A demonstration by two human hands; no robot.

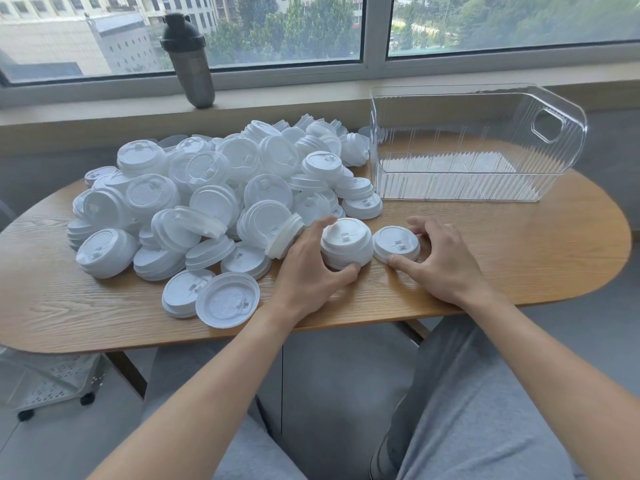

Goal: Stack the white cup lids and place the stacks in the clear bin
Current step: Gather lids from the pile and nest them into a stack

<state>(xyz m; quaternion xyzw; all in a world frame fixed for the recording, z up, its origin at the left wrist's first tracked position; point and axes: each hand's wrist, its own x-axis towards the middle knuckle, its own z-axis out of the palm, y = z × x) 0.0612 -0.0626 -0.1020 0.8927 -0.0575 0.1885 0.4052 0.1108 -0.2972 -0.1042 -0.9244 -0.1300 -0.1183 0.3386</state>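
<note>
Lids, white and thin-walled, made up nearly everything I had to deal with: a loose heap (221,202) of them covered the left and middle of the wooden table (519,268), some dome up, some flipped rim up, a few already nested in short runs. Nearest me, a small stack (347,243) stood upright just in front of the heap, and a single lid (397,244) lay flat just beside it on the right.

My left hand (308,271) was curled around the stack, fingers at its far side and thumb against its near base, gripping it. My right hand (443,261) pinched the single lid by its rim, thumb on the near edge and fingers over the far edge.

I judged these to be very light and slightly flexible, smooth enough to slide on the wood and on each other. Squeezing the dome would likely dent it or pop nested lids apart, so the rim seemed the place to hold a single one, and the lower sides the place to hold a stack. A tall stack would probably lean or shear if lifted from the top alone.

The clear bin (571,174) stood at the back right, well apart from my hands, with nothing visible inside it.
</note>
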